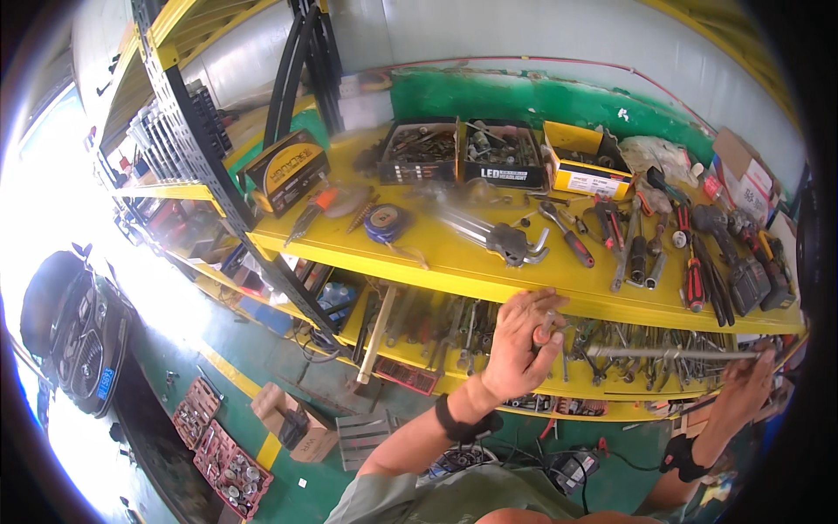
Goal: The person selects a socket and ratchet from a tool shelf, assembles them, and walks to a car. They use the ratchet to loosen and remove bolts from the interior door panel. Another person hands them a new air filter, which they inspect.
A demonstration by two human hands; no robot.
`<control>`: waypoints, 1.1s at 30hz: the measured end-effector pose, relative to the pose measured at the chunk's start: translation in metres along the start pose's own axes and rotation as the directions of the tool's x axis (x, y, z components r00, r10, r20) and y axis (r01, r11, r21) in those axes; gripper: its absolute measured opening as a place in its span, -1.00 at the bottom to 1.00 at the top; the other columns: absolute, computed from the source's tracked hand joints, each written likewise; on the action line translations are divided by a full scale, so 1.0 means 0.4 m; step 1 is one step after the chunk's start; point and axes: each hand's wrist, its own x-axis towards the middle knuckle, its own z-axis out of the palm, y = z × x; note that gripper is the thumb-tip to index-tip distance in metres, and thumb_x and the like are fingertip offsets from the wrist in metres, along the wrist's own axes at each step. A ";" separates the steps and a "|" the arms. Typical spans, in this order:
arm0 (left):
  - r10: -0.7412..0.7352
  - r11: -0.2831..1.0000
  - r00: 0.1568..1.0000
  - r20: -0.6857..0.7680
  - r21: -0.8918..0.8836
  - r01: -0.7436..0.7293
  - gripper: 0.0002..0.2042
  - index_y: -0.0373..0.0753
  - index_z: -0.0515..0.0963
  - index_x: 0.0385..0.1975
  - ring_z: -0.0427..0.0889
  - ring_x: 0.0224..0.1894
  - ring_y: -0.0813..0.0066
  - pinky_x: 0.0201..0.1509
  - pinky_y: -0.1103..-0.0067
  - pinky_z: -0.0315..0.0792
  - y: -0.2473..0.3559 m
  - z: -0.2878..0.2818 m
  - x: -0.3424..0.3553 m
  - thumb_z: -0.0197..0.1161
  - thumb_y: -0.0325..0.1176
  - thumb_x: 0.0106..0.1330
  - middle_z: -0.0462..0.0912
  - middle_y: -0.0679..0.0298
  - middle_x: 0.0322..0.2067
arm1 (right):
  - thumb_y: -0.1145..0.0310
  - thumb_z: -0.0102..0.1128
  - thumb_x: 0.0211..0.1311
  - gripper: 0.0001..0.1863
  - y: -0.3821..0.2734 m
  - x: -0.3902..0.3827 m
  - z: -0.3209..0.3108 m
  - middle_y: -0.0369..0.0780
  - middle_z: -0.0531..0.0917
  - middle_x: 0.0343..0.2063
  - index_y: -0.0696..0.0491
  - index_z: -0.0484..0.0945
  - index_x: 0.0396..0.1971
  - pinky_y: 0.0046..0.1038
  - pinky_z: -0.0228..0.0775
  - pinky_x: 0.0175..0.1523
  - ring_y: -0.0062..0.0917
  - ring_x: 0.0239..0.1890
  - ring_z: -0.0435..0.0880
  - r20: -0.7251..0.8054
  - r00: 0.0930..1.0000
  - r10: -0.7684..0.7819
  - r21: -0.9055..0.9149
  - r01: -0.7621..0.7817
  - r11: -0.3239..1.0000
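My left hand (pixel 524 345) is raised in front of the yellow shelf's front edge. Its thumb and fingers are curled together, perhaps around something small that I cannot make out. At the right, my right hand (pixel 744 397) grips the end of a long, thin metal bar (pixel 668 354). The bar points left toward my left hand, roughly level, with a gap between them. Behind it, many hand tools (pixel 611 341) lie on the lower shelf. A hex key set (pixel 508 240) in a dark holder lies on the upper shelf beyond my left hand.
The upper shelf (pixel 419 262) bears boxes of small parts (pixel 502 153), a tape measure (pixel 384 224), screwdrivers (pixel 694 279) and a cordless drill (pixel 742 271). A black upright post (pixel 288 284) stands left. On the floor are a cardboard box (pixel 305 437) and opened socket cases (pixel 231 467); a car (pixel 74 323) stands farther left.
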 end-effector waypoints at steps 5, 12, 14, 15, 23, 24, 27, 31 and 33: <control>-0.248 0.792 0.911 0.330 -0.472 0.387 -0.84 -0.39 0.49 -0.01 0.56 -0.08 0.61 -0.02 0.63 0.45 0.107 -0.027 -0.098 0.11 -0.51 0.50 0.66 0.17 -0.07 | 0.16 -0.05 0.59 -0.68 0.000 -0.142 0.077 -0.33 0.42 -0.68 0.11 0.45 -0.27 -0.61 0.24 -0.63 -0.67 -0.75 0.32 0.174 0.984 0.033 -0.099 -0.015 0.995; -0.298 0.676 0.733 0.611 -0.408 0.614 -0.77 -0.36 0.56 0.02 0.39 -0.36 0.72 -0.26 0.67 0.38 0.161 -0.067 -0.206 0.21 -0.38 0.50 0.48 0.43 -0.42 | 0.16 -0.06 0.60 -0.64 0.014 -0.200 0.113 -0.33 0.40 -0.77 0.14 0.45 -0.34 -0.60 0.26 -0.67 -0.70 -0.82 0.31 0.349 0.931 0.102 -0.027 -0.099 0.995; -0.256 0.581 0.628 0.735 -0.402 0.707 -0.76 -0.36 0.56 0.01 0.40 -0.35 0.71 -0.24 0.66 0.40 0.170 -0.071 -0.219 0.21 -0.34 0.50 0.50 0.42 -0.42 | 0.16 -0.05 0.59 -0.63 0.021 -0.206 0.106 -0.34 0.38 -0.79 0.15 0.45 -0.35 -0.60 0.27 -0.66 -0.71 -0.82 0.31 0.383 0.913 0.143 -0.019 -0.147 0.989; -0.271 0.595 0.616 0.740 -0.374 0.711 -0.76 -0.36 0.58 -0.02 0.43 -0.33 0.71 -0.21 0.64 0.42 0.181 -0.071 -0.231 0.23 -0.31 0.50 0.54 0.40 -0.39 | 0.14 -0.04 0.59 -0.63 0.021 -0.207 0.097 -0.30 0.45 -0.71 0.14 0.46 -0.34 -0.60 0.29 -0.65 -0.70 -0.79 0.35 0.413 0.896 0.164 -0.063 -0.152 0.986; -0.355 0.620 0.611 0.707 -0.311 0.721 -0.83 -0.34 0.60 -0.08 0.39 -0.39 0.75 -0.31 0.68 0.36 0.233 -0.026 -0.289 0.23 -0.37 0.48 0.50 0.43 -0.46 | 0.09 -0.02 0.56 -0.69 0.022 -0.316 0.141 -0.24 0.51 -0.54 0.07 0.40 -0.18 -0.28 0.66 -0.39 -0.49 -0.54 0.63 0.490 0.738 0.464 0.197 -0.613 0.765; -0.369 0.623 0.601 0.709 -0.292 0.726 -0.85 -0.33 0.59 -0.11 0.34 -0.42 0.75 -0.36 0.68 0.33 0.247 -0.011 -0.286 0.23 -0.39 0.47 0.46 0.44 -0.49 | 0.09 -0.02 0.56 -0.69 0.025 -0.312 0.127 -0.25 0.50 -0.56 0.06 0.39 -0.19 -0.28 0.65 -0.41 -0.49 -0.56 0.62 0.488 0.740 0.464 0.227 -0.621 0.750; -0.339 0.609 0.590 0.733 -0.308 0.731 -0.89 -0.32 0.56 -0.22 0.25 -0.48 0.73 -0.45 0.66 0.25 0.273 0.034 -0.289 0.24 -0.40 0.46 0.38 0.44 -0.56 | 0.08 0.00 0.55 -0.69 0.017 -0.297 0.112 -0.37 0.40 -0.67 0.04 0.39 -0.23 -0.47 0.51 -0.55 -0.61 -0.71 0.45 0.402 0.784 0.472 0.284 -0.597 0.750; -0.262 0.724 0.592 0.762 -0.251 0.643 -0.87 -0.29 0.53 -0.29 0.20 -0.49 0.69 -0.46 0.63 0.23 0.257 0.023 -0.306 0.28 -0.38 0.44 0.35 0.40 -0.58 | 0.14 0.04 0.55 -0.72 0.020 -0.151 0.006 -0.43 0.30 -0.63 0.07 0.43 -0.20 -0.67 0.19 -0.63 -0.77 -0.68 0.25 0.250 0.903 0.349 0.600 -0.427 0.676; -0.341 0.678 0.595 0.728 -0.248 0.692 -0.87 -0.29 0.59 -0.22 0.31 -0.45 0.68 -0.38 0.63 0.34 0.242 -0.006 -0.358 0.31 -0.36 0.42 0.48 0.38 -0.54 | 0.19 0.06 0.54 -0.76 0.049 -0.017 -0.108 -0.45 0.26 -0.60 0.08 0.44 -0.18 -0.72 0.07 -0.64 -0.81 -0.64 0.20 0.133 0.953 0.273 0.704 -0.285 0.651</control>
